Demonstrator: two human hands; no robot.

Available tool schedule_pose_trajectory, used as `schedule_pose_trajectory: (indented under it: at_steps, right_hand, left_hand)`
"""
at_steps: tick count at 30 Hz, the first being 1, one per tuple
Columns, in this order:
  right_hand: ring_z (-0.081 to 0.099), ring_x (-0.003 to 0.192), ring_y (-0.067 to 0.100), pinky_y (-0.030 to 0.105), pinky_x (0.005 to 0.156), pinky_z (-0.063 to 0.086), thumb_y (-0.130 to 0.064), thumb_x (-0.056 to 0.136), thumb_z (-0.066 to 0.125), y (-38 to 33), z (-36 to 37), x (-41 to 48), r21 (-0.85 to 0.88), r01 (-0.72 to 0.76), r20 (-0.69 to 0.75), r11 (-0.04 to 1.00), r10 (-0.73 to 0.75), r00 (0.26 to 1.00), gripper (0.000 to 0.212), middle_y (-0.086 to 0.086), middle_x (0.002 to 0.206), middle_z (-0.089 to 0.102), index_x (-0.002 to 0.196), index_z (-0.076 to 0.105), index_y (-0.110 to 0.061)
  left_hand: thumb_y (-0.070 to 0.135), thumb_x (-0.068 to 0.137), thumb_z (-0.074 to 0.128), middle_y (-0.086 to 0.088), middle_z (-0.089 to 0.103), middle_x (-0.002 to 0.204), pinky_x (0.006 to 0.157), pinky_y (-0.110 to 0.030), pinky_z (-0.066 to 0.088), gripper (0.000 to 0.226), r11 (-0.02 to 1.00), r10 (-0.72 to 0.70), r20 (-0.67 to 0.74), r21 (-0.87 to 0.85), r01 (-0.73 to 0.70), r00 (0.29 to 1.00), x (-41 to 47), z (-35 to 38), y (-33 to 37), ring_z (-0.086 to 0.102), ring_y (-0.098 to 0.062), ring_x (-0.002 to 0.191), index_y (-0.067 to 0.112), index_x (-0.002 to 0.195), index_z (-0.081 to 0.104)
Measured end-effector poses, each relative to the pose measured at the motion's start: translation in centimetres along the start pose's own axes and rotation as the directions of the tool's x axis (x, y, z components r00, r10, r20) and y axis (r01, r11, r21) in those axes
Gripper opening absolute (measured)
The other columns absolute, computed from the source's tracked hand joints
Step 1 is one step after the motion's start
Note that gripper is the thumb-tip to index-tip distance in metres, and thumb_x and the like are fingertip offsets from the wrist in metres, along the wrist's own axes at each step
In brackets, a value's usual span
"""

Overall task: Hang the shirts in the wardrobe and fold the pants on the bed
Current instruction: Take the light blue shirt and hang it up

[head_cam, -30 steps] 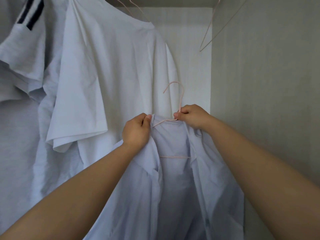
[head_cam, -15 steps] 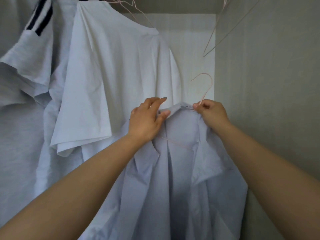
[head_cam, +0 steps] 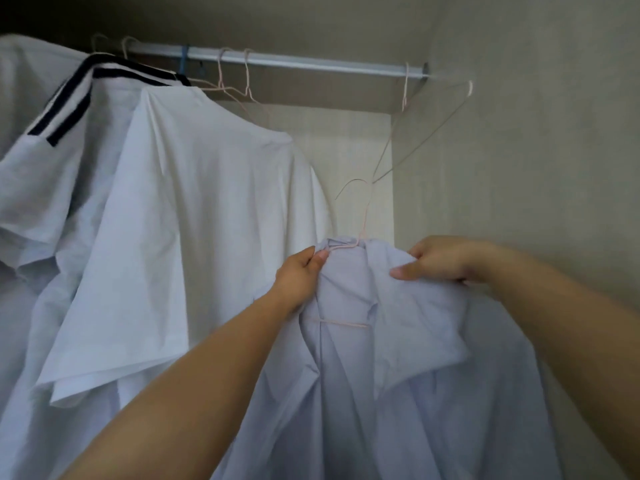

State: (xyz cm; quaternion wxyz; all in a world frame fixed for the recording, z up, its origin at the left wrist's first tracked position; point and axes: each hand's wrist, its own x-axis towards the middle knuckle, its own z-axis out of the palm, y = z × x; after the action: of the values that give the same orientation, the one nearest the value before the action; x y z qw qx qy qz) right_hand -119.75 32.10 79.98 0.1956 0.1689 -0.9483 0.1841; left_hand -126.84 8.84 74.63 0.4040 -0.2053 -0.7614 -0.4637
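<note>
Right hand [head_cam: 446, 259] has left the hanger [head_cam: 363, 230] neck and now pinches the shirt [head_cam: 398, 375] at its shoulder; left hand [head_cam: 300, 273] grip pinches the collar. Shirt hangs between both grips, below the rail [head_cam: 311, 64].

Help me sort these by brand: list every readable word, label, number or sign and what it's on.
None: no text shows on the pale blue shirt, the white T-shirt, the dark-striped shirt, the pink hanger or the rail. No neck label is in view.
</note>
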Motion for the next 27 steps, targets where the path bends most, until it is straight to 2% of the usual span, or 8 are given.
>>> schedule_pose_trajectory:
  at_steps: [3,5,10,16,18,21,24,27]
  right_hand:
    - [0.060,0.090,0.022,0.025,0.072,0.048,-0.046,0.085,0.062,0.2,-2.9,-1.5,-0.210,-0.066,0.027,0.975,0.074,0.997,0.037,0.006,0.107,0.064,0.100,0.067,-0.012]
    - [0.058,0.092,0.022,0.026,0.082,0.044,-0.043,0.088,0.059,0.0,-4.2,-2.1,-0.122,-0.018,-0.063,0.992,0.011,0.998,0.030,0.005,0.103,0.062,0.087,0.066,-0.014]
    - [0.054,0.116,0.028,0.032,0.102,0.039,-0.035,0.089,0.060,-0.7,-6.2,-2.0,0.017,0.036,-0.273,0.999,-0.030,0.962,0.041,0.013,0.125,0.060,0.112,0.067,-0.002]
    - [0.052,0.117,0.028,0.023,0.085,0.038,-0.039,0.091,0.057,-1.9,-6.6,-0.8,0.038,-0.033,-0.378,0.999,0.045,0.925,0.048,0.014,0.131,0.055,0.122,0.059,-0.002]
    - [0.052,0.118,0.028,0.024,0.083,0.038,-0.034,0.094,0.054,-2.6,-6.5,-0.1,0.086,-0.024,-0.401,0.996,0.057,0.914,0.045,0.015,0.132,0.054,0.123,0.058,0.000]
    - [0.053,0.117,0.029,0.026,0.085,0.041,-0.024,0.095,0.053,-4.0,-7.0,1.0,0.212,0.048,-0.464,0.976,0.057,0.884,0.037,0.018,0.129,0.056,0.119,0.058,0.004]
    - [0.053,0.118,0.029,0.030,0.088,0.044,-0.019,0.094,0.050,-5.4,-8.0,1.9,0.323,0.098,-0.501,0.941,0.082,0.861,0.033,0.017,0.127,0.057,0.120,0.057,0.001]
    - [0.052,0.118,0.032,0.033,0.094,0.043,-0.019,0.096,0.046,-7.0,-8.8,3.1,0.317,0.118,-0.533,0.941,0.074,0.843,0.034,0.019,0.127,0.056,0.121,0.055,0.003]
  left_hand:
    - [0.039,0.098,0.045,0.011,0.067,0.086,0.073,-0.016,0.045,0.028,0.989,-0.015,-0.025,-0.151,0.011,1.000,1.2,0.8,0.6,0.061,-0.010,0.087,0.024,0.087,0.065]
    - [0.038,0.098,0.046,0.012,0.067,0.080,0.066,-0.017,0.046,0.028,0.971,-0.045,-0.034,-0.236,0.035,0.998,1.8,1.6,0.9,0.061,-0.005,0.077,0.025,0.081,0.064]
    - [0.035,0.099,0.046,0.005,0.068,0.089,0.056,-0.009,0.048,0.023,0.911,-0.081,0.040,-0.403,0.090,0.996,3.5,3.5,2.9,0.063,-0.003,0.075,0.025,0.086,0.063]
    - [0.059,0.094,0.035,0.013,0.061,0.090,0.080,-0.026,0.046,0.036,0.887,-0.083,0.090,-0.448,0.115,0.992,4.8,3.1,7.6,0.059,-0.010,0.089,0.032,0.095,0.059]
    - [0.054,0.096,0.033,0.018,0.057,0.086,0.071,-0.022,0.043,0.031,0.914,-0.013,0.021,-0.405,0.020,1.000,4.5,2.5,9.0,0.055,-0.005,0.081,0.036,0.086,0.056]
    - [0.044,0.098,0.040,0.027,0.051,0.109,0.083,-0.009,0.041,0.028,0.916,0.137,0.005,-0.381,-0.125,0.991,3.5,1.3,10.3,0.055,0.010,0.095,0.039,0.124,0.048]
    - [0.038,0.092,0.052,0.040,0.049,0.099,0.070,0.005,0.036,0.019,0.917,0.208,0.117,-0.368,-0.152,0.971,1.6,-0.1,11.8,0.052,0.024,0.084,0.048,0.107,0.048]
    - [0.070,0.069,0.061,0.027,0.023,0.147,0.108,-0.020,0.023,0.091,0.989,0.147,0.270,-0.046,-0.140,0.951,-0.7,-1.8,12.5,0.025,0.000,0.136,0.038,0.146,0.024]
